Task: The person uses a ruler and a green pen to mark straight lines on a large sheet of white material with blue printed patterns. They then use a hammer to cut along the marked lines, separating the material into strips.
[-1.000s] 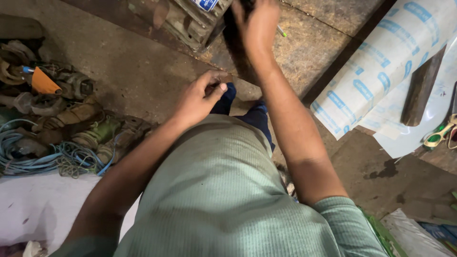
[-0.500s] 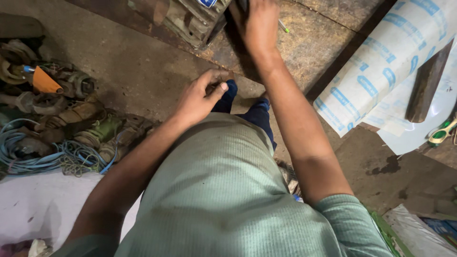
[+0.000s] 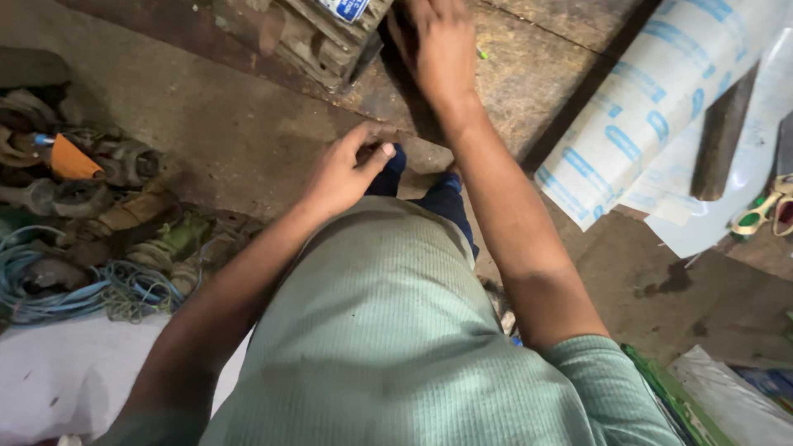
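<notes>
Little has moved since the earlier frames: both hands hold nearly the same places, and the view has shifted only slightly, so the right hand [image 3: 442,49] now sits lower in the picture. That hand lies palm-down, fingers loosely spread, on the rusty counter [image 3: 529,74], just beside one finned grey metal housing [image 3: 310,33]; whether it touches the housing cannot be told, since the fingertips run out at the upper edge. The housing is ribbed, worn and stained, with a small blue-and-white label at its top, and it rests at the counter's near edge at upper centre. The left hand [image 3: 343,173] is curled, thumb pressed against the bent fingers, at the counter's edge above the person's green ribbed shirt [image 3: 388,330]; whether it pinches anything cannot be told. To the right lies one roll of white sheet with blue print [image 3: 636,124], partly unrolled. On the floor at left sit one tangle of blue wire [image 3: 74,285] and a heap of worn metal parts [image 3: 99,190], too jumbled to count, with one orange piece [image 3: 70,161] among them.
</notes>
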`<state>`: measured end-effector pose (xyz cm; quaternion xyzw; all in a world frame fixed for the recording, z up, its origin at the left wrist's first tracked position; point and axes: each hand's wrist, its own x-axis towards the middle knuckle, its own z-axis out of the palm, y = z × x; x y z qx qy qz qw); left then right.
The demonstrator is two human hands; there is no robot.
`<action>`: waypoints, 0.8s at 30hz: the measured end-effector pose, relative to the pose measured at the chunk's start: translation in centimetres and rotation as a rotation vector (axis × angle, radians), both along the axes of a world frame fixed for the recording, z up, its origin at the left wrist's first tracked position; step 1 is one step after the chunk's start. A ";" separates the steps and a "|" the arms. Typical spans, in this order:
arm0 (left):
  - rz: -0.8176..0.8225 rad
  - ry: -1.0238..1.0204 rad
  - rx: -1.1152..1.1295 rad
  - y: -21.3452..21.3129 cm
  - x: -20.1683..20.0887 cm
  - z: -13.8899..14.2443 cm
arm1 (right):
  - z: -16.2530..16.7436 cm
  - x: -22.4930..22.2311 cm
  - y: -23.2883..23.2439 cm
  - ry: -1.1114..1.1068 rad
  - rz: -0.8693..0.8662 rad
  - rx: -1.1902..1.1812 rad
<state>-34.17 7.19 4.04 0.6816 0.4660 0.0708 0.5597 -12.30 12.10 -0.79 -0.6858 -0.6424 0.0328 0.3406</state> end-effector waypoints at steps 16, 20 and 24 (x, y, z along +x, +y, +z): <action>-0.012 -0.027 0.167 -0.8 6.2 -1.2 | 6.2 2.7 -7.4 0.077 -0.009 -0.210; -0.068 0.047 0.465 -0.4 8.6 -2.0 | 9.4 5.6 -17.4 0.525 -0.260 -0.449; -0.142 0.056 0.769 0.7 12.2 -3.4 | 10.3 9.2 -24.7 0.959 -0.271 -0.383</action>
